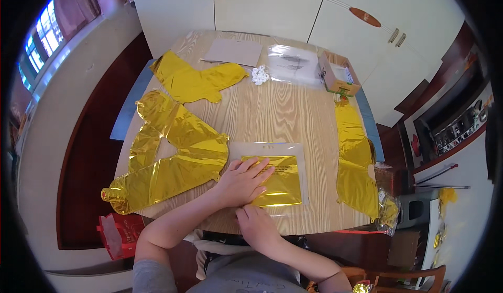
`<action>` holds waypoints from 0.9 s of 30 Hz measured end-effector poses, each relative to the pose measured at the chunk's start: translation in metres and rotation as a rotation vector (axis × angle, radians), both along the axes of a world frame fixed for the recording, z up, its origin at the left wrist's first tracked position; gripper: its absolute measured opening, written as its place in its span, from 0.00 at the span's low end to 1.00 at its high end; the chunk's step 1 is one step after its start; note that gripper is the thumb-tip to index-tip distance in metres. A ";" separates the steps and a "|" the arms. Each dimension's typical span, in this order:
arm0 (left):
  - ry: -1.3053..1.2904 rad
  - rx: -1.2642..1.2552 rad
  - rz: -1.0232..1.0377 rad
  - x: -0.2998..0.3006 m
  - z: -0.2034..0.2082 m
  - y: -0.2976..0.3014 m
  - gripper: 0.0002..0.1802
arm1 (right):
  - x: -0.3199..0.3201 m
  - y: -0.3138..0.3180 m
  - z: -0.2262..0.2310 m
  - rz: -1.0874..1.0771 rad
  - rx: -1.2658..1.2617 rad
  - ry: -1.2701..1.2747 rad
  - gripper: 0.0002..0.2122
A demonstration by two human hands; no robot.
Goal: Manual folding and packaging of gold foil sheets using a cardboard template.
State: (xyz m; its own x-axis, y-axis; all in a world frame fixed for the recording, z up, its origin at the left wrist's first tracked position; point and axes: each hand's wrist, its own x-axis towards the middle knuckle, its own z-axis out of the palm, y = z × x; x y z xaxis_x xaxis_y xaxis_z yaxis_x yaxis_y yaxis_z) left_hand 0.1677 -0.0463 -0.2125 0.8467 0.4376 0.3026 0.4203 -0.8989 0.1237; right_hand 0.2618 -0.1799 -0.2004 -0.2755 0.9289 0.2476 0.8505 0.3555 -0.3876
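Observation:
Near the table's front edge lies a clear plastic bag (pixel 303 180) with a folded gold foil balloon (pixel 285 180) and a pale backing sheet inside. Spread flat across the bag's left part, my left hand (pixel 245 180) presses on the gold foil with fingers apart. My right hand (pixel 258 229) is at the bag's lower edge, its fingers curled and closed on the plastic there; the fingertips are partly hidden. To the left of my left hand, a flat A-shaped gold foil balloon (pixel 196 130) covers the table.
Another flat gold balloon (pixel 191 83) lies at the far left, and a long one (pixel 351 151) along the right edge. At the back are a grey card (pixel 233 51), small white rings (pixel 260 75), an empty-looking clear bag (pixel 293 65) and a cardboard box (pixel 339 75).

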 end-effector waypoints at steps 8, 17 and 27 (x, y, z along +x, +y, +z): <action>-0.005 0.044 -0.005 0.001 -0.002 0.002 0.33 | -0.005 0.006 -0.001 -0.002 0.083 -0.185 0.08; 0.004 -0.010 -0.001 0.001 0.004 -0.003 0.33 | 0.017 -0.008 0.004 0.078 -0.022 0.086 0.07; 0.019 0.041 0.014 0.001 0.001 -0.003 0.33 | -0.007 0.000 -0.003 -0.062 0.051 -0.098 0.05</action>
State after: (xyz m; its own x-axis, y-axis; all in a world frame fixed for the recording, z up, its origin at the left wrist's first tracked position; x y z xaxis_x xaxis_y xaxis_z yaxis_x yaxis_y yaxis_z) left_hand 0.1683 -0.0488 -0.2115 0.8461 0.4372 0.3049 0.4350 -0.8970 0.0789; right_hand 0.2544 -0.1800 -0.2033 -0.2428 0.9317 0.2700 0.9044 0.3181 -0.2844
